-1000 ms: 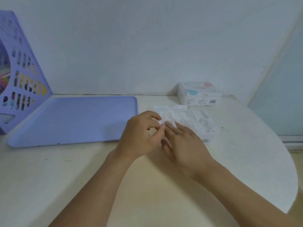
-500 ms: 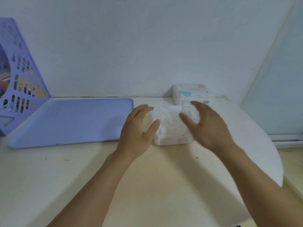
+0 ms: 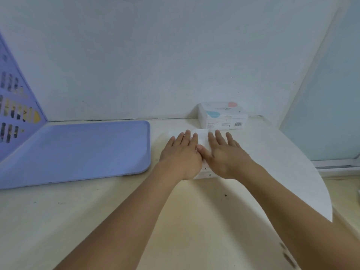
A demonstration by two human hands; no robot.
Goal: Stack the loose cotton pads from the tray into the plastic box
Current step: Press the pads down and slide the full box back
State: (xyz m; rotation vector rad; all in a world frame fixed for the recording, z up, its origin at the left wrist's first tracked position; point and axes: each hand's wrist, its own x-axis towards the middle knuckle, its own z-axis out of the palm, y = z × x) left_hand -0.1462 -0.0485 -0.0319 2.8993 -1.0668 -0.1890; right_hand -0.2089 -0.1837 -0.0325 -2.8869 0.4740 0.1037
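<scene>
So half a second back the hands were hovering apart on either side of the box, now both have come down flat on top of it, side by side. Going left to right: the lavender tray sits on the bench with no loose pads left on it that I can see, so I'd say the stacking is basically done. Just right of it is the plastic box, mostly hidden under the hands; whether a lid is on it I can't tell. The cotton pads show as a white strip between the hands. They'll be feather-light, soft and squishy, so they spring up unless pressed, and the box itself is thin and light; best gripped by its side walls. The left hand is spread flat, fingers straight, pressing down, holding nothing. The right hand does the same, thumbs nearly touching. Behind is a white carton.
</scene>
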